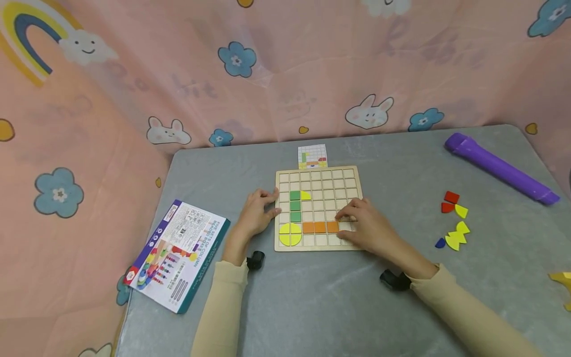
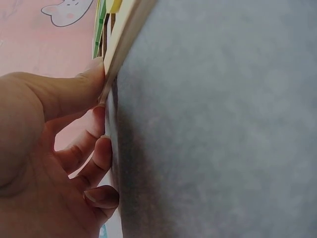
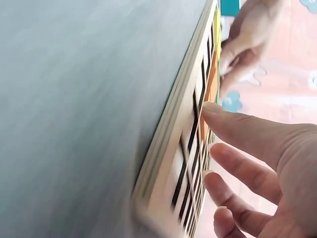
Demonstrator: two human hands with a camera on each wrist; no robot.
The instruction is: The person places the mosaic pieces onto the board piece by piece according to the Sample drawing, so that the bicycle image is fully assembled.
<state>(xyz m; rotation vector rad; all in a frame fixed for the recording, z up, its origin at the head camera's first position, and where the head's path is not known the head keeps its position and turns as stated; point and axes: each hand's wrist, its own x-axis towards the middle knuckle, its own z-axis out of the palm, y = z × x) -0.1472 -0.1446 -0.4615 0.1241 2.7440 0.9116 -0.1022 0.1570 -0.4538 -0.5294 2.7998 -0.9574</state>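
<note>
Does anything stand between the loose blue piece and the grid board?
Yes: the right grip, reaching over the right side of the grid board, lies across the straight path from the blue piece; nothing else visible does.

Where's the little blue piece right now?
In the head view, the blue piece lies on the table, right of the board and right hand, just left of the lowest yellow piece.

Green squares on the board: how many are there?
3, in a run: top square, middle square and bottom square in the second column from the left on the board. The right hand could hide others.
</note>
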